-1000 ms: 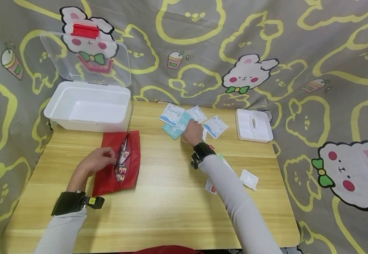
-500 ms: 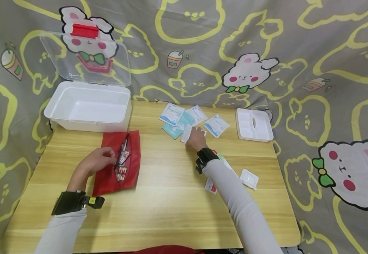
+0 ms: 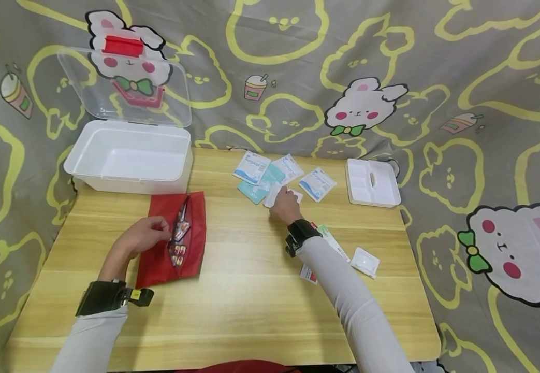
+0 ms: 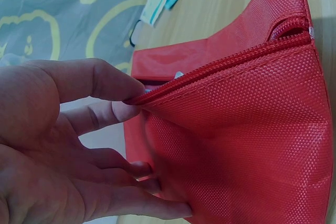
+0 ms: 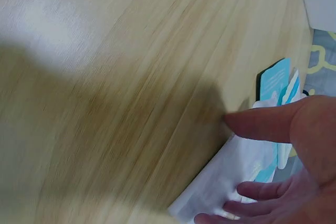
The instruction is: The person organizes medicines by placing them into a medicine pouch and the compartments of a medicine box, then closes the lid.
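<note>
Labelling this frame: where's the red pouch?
Head view: red pouch lies left on the table, in front of the white box, left hand pinching its edge.

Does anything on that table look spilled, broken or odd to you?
I see nothing spilled or damaged. The Surgical packets lie askew at different angles, not neatly lined up. The red pouch gapes, but the left hand pinches its open edge.

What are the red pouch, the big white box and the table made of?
The red pouch looks like woven synthetic cloth, slightly shiny: you can see its crisscross threads up close. The white box seems to be smooth, hard plastic, since its walls look stiff and even. The table shows wood grain and a soft shine, but it might be only a wood-look top.
</note>
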